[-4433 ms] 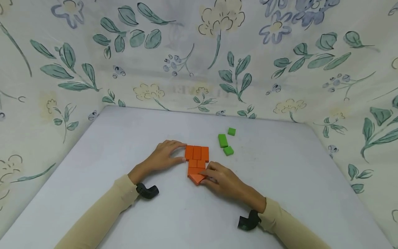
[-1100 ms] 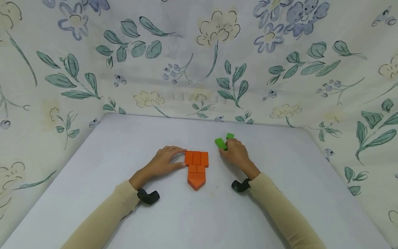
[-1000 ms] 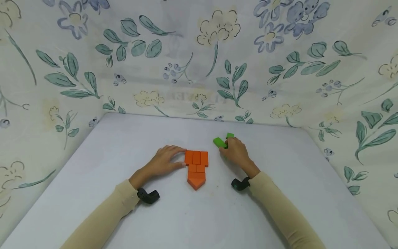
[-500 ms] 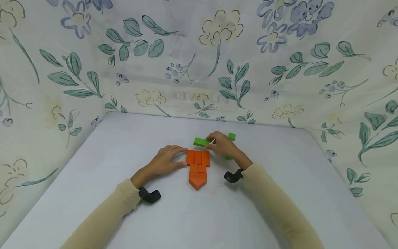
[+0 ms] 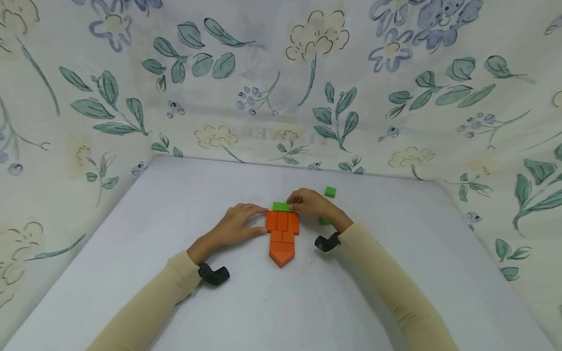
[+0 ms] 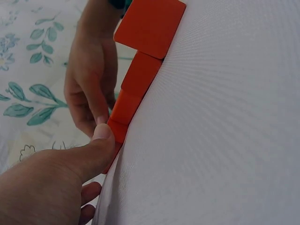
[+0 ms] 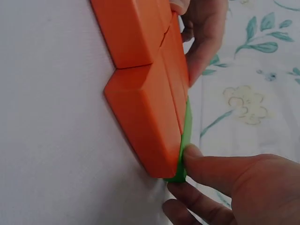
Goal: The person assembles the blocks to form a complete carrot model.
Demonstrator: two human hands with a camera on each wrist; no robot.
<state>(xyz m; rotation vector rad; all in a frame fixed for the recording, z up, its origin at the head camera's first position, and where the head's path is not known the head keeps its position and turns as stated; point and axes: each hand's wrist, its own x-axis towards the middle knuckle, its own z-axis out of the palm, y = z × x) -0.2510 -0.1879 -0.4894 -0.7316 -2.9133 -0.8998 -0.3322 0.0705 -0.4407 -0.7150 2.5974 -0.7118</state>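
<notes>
Several orange blocks (image 5: pixel 282 222) lie together on the white table, tapering to a pointed block (image 5: pixel 281 251) at the near end. A long green block (image 5: pixel 280 206) lies across their far side. Its right end is pinched between thumb and fingers of my right hand (image 5: pixel 309 202); the right wrist view shows this green block (image 7: pixel 186 129) flush along the orange edge. My left hand (image 5: pixel 239 224) rests at the left side of the orange group, index fingertip by the far corner and thumb lower down. Up close, the left thumb (image 6: pixel 101 132) touches an orange block (image 6: pixel 117 130).
Behind the right hand sits a small green block (image 5: pixel 330 192). Another green block (image 5: pixel 324 221) is partly covered by the right wrist. A floral cloth (image 5: pixel 272 97) stands upright along the back and sides of the table (image 5: pixel 219 312).
My right hand has picked up the long green block from the right, turned it crosswise and brought it left against the orange blocks' far edge. My left hand has stayed in place.
</notes>
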